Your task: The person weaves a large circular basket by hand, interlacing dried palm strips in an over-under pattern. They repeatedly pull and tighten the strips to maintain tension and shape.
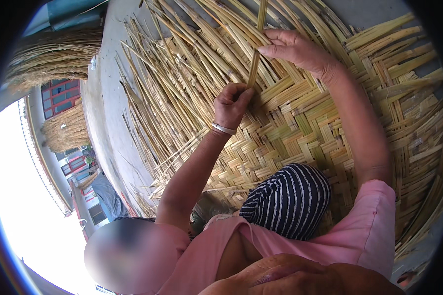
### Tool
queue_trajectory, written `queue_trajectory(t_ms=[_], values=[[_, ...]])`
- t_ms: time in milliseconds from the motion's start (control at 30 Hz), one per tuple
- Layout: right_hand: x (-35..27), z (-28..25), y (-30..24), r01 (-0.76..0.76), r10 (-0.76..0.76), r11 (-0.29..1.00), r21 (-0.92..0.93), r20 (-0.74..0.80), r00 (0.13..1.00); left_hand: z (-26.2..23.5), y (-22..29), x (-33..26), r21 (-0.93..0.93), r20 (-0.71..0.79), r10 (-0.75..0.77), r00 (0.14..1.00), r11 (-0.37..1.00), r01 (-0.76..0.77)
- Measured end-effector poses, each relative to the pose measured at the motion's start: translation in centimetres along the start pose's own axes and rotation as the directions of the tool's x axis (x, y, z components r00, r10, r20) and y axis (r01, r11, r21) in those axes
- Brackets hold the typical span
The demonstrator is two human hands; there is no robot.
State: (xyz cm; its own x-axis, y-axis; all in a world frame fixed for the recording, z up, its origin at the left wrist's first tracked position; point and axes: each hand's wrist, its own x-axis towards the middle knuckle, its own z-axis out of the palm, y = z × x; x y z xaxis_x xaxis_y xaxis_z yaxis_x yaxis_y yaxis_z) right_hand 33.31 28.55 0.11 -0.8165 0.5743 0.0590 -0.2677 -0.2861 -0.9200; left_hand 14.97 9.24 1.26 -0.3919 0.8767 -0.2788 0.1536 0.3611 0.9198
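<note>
Head view: I've got the left hand [231, 105] closed on the lower part of a flat reed strip [253, 71], held raised above the edge of the woven mat [275, 142]. Right hand [295, 49] has thumb and fingertips at the strip higher up; can't tell whether they're pinching. Risks, my read: a sharp bend between the hands could crack the strip; sliding fingers along its edge could cut skin; loose reeds [177, 83] beside the left hand could snag it. Striped knee [290, 196] is by the weave; leaning weight there might skew it.
</note>
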Motion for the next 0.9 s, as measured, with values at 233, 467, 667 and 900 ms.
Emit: queue_trajectory(t_ms=[233, 467, 667, 900], values=[[-0.5, -1.5, -1.1, -0.027, 0.016, 0.997, -0.077, -0.141, 0.990, 0.0, 0.8, -0.1, -0.090, 0.056, -0.038, 0.998, 0.995, 0.043], [-2.1, -5.5, -4.2, -0.041, -0.102, 0.806, -0.590, -0.206, 0.973, 0.5, 1.0, -0.2, 0.118, -0.055, -0.029, 0.998, 0.992, 0.035], [-4.3, -7.9, -4.2, 0.168, -0.323, 0.069, -0.983, 0.137, 0.936, 1.6, 0.7, -0.8, 0.510, -0.107, 0.268, 0.957, 0.842, -0.179], [-5.0, -2.7, -12.1, -0.165, 0.223, -0.129, -0.978, -0.191, 0.956, 1.8, 4.7, 0.4, 0.818, 0.313, 0.443, 0.840, 0.324, -0.476]])
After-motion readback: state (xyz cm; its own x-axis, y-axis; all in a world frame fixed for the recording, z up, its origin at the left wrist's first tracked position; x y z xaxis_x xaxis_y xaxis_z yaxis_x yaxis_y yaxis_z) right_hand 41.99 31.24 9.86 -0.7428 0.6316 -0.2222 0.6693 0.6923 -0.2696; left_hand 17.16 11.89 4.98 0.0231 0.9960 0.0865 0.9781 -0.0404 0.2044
